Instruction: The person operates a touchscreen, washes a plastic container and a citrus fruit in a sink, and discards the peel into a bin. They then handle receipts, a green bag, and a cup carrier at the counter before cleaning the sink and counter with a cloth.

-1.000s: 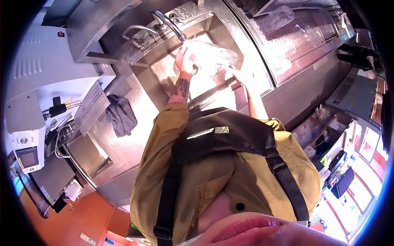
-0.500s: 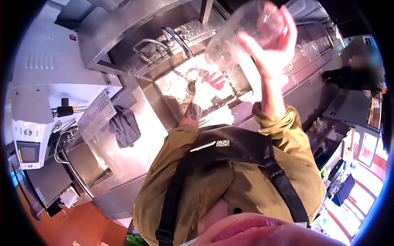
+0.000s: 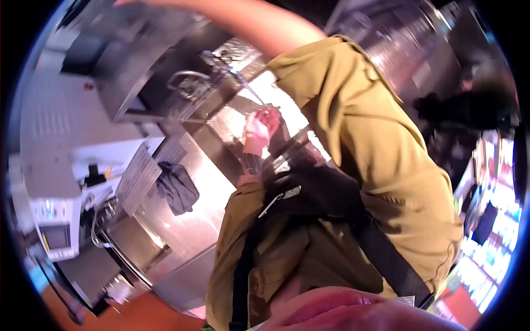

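Observation:
My left hand [image 3: 258, 126] is over the sink [image 3: 218, 149], close to where a thin stream from the faucet [image 3: 229, 71] comes down. Its fingers look bent, but blur hides whether anything is in them. Bright glare covers the sink's inside, so its contents are hard to make out. My right arm [image 3: 259, 25] stretches up and left across the top of the view, past the faucet. Only a blurred bit of my right hand [image 3: 130, 2] shows at the upper edge; its fingers and anything they hold are hidden.
Left of the sink, a dark cloth [image 3: 176, 187] lies on the steel counter [image 3: 190, 220]. A white machine with a small screen [image 3: 55, 237] stands further left, near a second basin [image 3: 138, 248]. A person in dark clothing [image 3: 469, 110] is at the right.
My right arm has swung from the upper right to the upper left, and the clear container it held is out of view. My left hand has drawn its fingers in under the faucet.

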`<state>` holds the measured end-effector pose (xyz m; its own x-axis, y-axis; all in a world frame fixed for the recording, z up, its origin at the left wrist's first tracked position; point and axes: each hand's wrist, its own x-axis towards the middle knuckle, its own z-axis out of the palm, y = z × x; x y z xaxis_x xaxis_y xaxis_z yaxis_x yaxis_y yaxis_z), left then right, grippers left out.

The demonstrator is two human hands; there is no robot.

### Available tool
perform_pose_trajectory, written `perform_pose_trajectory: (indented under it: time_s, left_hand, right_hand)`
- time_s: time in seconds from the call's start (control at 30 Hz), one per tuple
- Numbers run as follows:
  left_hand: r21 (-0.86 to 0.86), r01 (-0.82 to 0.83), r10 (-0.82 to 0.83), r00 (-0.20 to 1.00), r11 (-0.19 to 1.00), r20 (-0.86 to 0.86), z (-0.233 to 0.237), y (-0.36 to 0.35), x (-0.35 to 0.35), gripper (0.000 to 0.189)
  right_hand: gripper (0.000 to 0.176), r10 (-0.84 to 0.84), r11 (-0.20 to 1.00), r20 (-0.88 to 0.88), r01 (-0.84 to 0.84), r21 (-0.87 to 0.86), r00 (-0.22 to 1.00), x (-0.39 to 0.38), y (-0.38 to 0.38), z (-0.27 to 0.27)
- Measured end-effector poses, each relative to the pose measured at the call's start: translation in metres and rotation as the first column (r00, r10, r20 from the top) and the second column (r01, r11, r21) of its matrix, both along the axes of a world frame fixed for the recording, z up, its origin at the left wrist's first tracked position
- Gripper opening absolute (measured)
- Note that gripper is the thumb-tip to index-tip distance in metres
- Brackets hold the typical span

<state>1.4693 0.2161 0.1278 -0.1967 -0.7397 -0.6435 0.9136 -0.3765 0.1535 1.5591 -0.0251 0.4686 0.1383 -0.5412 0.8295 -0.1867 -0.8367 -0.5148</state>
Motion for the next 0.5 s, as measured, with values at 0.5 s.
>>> perform_pose_trajectory:
  time_s: [0.5]
  left_hand:
    - [-0.364,0.389,-0.26,0.898,0.846,0.355,-0.063,0.005,-0.054,0.023]
  right_hand:
    - [0.054,-0.525,0.389,-0.638,0.826,0.407,0.562,-0.466,0.132,-0.274]
